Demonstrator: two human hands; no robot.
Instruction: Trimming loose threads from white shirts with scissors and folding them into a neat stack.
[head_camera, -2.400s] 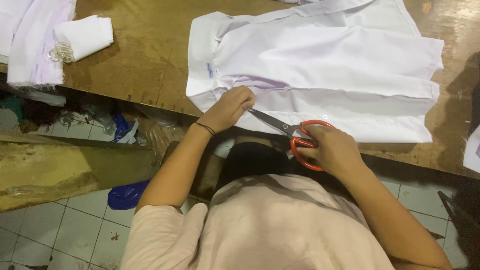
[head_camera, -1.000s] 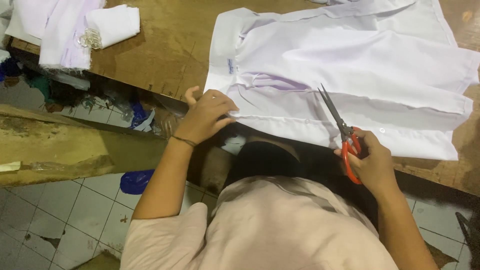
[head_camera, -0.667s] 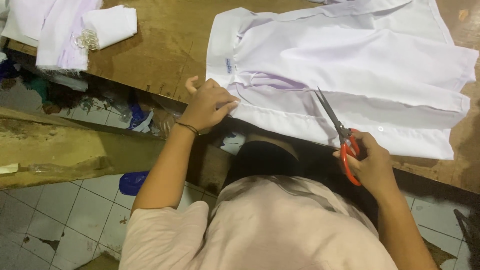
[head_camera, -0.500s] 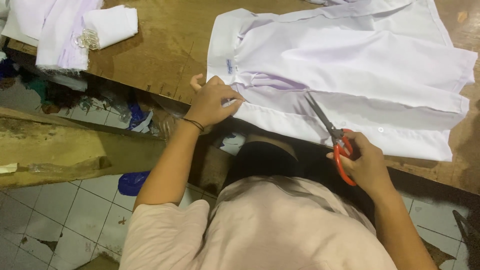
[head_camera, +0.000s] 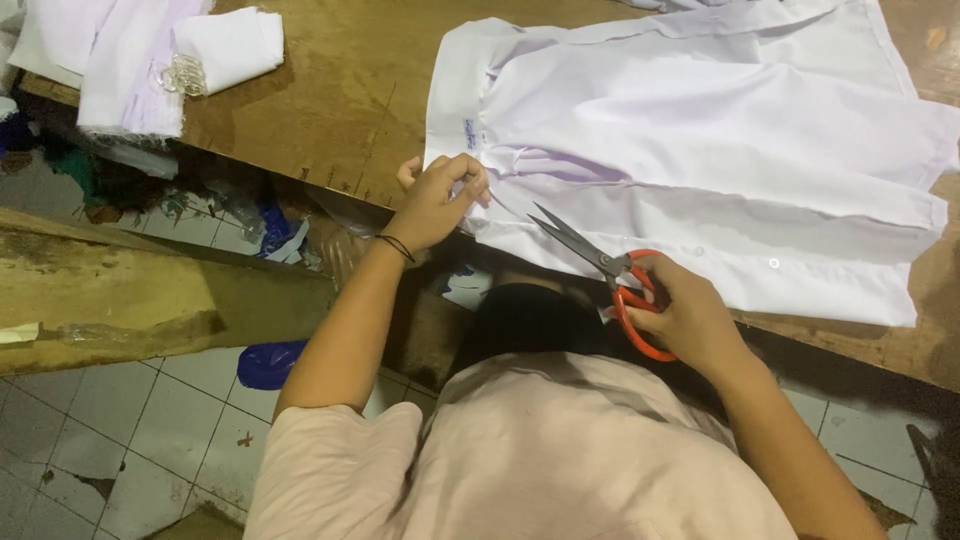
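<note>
White cloth fills this scene: a folded pile (head_camera: 150, 55) lies at the upper left of the wooden worktop (head_camera: 340, 90), and a white shirt (head_camera: 700, 130) is spread across the upper right. The left hand (head_camera: 435, 200), at centre frame, has shifted up onto the shirt's near left corner since a moment ago; its grip is now pinched closed on a fold of fabric by the collar end, wrist bent back, a dark band on the wrist. To the right, the orange-handled scissors (head_camera: 605, 270) have swung from pointing up the frame to lying flatter, blades parted and tips aimed up-left toward that pinched spot. By my judgement, the trimming has moved to this edge. The right hand (head_camera: 690, 315) wraps closed through the handles, forearm running down to the lower right.
</note>
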